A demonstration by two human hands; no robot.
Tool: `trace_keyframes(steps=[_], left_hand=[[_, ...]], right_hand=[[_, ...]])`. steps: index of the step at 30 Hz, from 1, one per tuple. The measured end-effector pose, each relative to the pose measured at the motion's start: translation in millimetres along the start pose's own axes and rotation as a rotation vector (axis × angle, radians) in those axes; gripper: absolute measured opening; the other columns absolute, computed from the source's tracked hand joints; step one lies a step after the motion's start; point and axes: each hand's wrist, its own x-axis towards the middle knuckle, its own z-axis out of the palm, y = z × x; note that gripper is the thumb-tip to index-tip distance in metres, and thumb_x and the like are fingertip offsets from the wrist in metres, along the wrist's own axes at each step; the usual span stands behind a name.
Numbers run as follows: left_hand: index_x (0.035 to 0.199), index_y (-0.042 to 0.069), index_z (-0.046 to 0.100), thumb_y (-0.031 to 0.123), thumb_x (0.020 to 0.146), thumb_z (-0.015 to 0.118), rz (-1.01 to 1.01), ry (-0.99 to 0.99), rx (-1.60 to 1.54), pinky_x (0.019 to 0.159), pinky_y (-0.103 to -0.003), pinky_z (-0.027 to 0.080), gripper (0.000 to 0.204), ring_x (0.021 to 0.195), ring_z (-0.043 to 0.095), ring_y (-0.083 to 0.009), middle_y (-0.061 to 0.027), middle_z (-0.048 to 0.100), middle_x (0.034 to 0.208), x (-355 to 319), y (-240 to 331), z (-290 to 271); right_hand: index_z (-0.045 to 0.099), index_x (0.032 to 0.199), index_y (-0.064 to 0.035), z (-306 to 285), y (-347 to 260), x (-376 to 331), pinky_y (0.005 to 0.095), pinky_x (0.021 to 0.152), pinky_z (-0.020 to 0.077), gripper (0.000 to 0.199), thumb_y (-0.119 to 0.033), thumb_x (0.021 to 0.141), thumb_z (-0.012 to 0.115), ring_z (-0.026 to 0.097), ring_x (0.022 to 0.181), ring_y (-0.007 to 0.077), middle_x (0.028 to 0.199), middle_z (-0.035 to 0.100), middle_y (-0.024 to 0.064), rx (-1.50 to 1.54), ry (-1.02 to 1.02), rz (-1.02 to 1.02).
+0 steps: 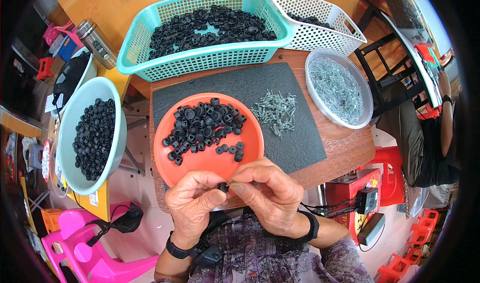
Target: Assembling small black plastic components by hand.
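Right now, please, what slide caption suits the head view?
Left hand pinching a small black part, right hand against it, near a round orange plastic tray.

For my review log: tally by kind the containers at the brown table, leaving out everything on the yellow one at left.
Perforated baskets: 2, a teal basket and a white basket
Round dishes: 1, an orange dish
Round see-through tubs: 1, a clear tub
Total: 4
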Motion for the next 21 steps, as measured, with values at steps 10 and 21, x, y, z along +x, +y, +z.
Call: trace_keyframes(steps=[10, 21], left_hand=[[0.088, -0.005, 0.055, 0.011, 0.073, 0.075, 0.02, 0.021, -0.005, 0.055, -0.024, 0.052, 0.03, 0.061, 0.06, -0.0146, -0.0099, 0.062, 0.076, 0.0, -4.9, -3.0], [0.09, -0.005, 0.055, 0.01, 0.073, 0.074, 0.026, 0.03, 0.0, 0.054, -0.025, 0.053, 0.029, 0.06, 0.062, -0.0153, -0.0101, 0.062, 0.075, 0.4, -7.6, -4.1]], right_hand=[[0.059, 0.088, 0.0012, 1.8, -0.3, -0.9, 0.0267, 0.058, 0.0478, 0.017, 0.007, 0.074, 0.067, 0.059, 0.069, 0.0178, 0.079, 0.062, 0.0103, -0.073, 0.016, -0.068], [0.06, 0.087, 0.0005, 5.7, 1.2, -1.6, 0.0282, 0.059, 0.0471, 0.016, 0.007, 0.073, 0.066, 0.059, 0.069, 0.0185, 0.08, 0.062, 0.0097, -0.086, 0.045, -0.069]])
